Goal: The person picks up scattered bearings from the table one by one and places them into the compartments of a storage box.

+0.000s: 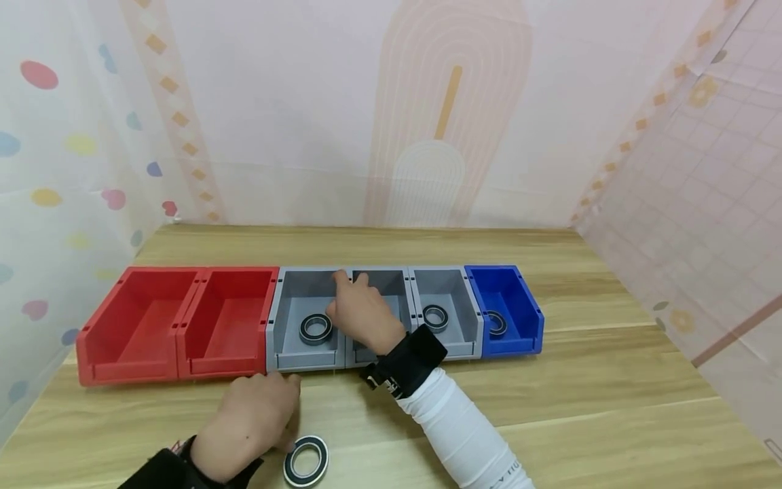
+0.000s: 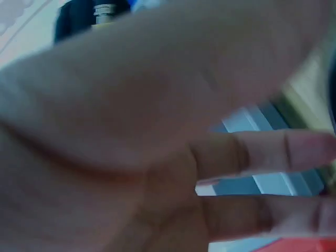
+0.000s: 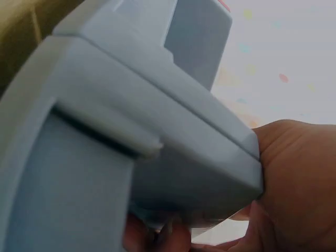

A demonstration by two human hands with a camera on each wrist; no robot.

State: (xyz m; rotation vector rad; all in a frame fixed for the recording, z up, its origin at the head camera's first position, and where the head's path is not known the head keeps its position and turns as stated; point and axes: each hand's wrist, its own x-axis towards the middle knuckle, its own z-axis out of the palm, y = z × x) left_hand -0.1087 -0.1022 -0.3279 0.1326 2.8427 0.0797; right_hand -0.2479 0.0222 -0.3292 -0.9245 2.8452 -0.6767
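My right hand (image 1: 366, 312) straddles the wall between the left and middle grey bins. In the right wrist view the thumb (image 3: 283, 163) lies on the far side of that grey bin wall (image 3: 157, 105), with fingertips (image 3: 168, 236) on the near side. The middle bin's floor is mostly hidden by the hand. In the left grey bin (image 1: 305, 363) lies a black-sealed ball bearing (image 1: 315, 329). My left hand (image 1: 250, 418) is just in front of the bins, and two fingers (image 2: 273, 152) extend straight in the left wrist view. Beside its thumb, a larger bearing (image 1: 306, 462) lies on the table.
Two red bins (image 1: 131, 372) adjoin the grey ones on the left. The right grey bin (image 1: 458, 350) holds a bearing (image 1: 436, 318), and the blue bin (image 1: 525, 345) at the right end holds another bearing (image 1: 497, 324). All stand in a row on the wooden table (image 1: 611, 407).
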